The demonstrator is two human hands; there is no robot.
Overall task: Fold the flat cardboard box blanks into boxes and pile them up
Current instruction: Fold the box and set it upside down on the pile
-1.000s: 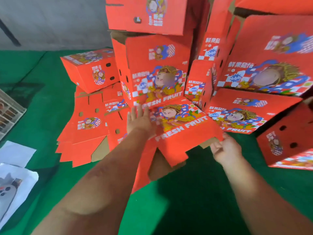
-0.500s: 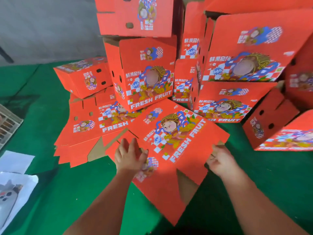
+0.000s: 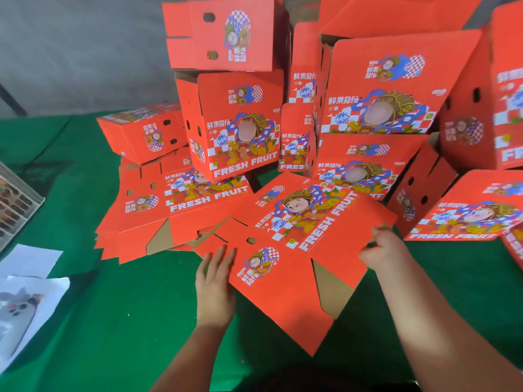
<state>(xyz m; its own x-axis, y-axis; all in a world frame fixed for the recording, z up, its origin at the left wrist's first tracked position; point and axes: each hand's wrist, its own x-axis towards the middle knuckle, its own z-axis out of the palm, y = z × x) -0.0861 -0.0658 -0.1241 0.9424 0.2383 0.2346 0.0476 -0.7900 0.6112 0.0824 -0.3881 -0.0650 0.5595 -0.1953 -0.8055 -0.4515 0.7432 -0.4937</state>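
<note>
One blank [image 3: 285, 250] pulled nearer, both hands [image 3: 215, 281] seemingly holding

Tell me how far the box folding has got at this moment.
Done: many folded boxes are piled at the back. In hand: one flat blank, unfolded, the left hand flat at its edge and the right hand gripping the far side. Left: a stack of flat blanks waits on the green cloth.

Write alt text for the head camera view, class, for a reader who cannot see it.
A person holds a flat red cardboard box blank over a green table, the left hand flat against its near left edge and the right hand gripping its right edge. Behind it stand folded red boxes printed FRESH FRUIT, with a stack of flat blanks to the left.
</note>
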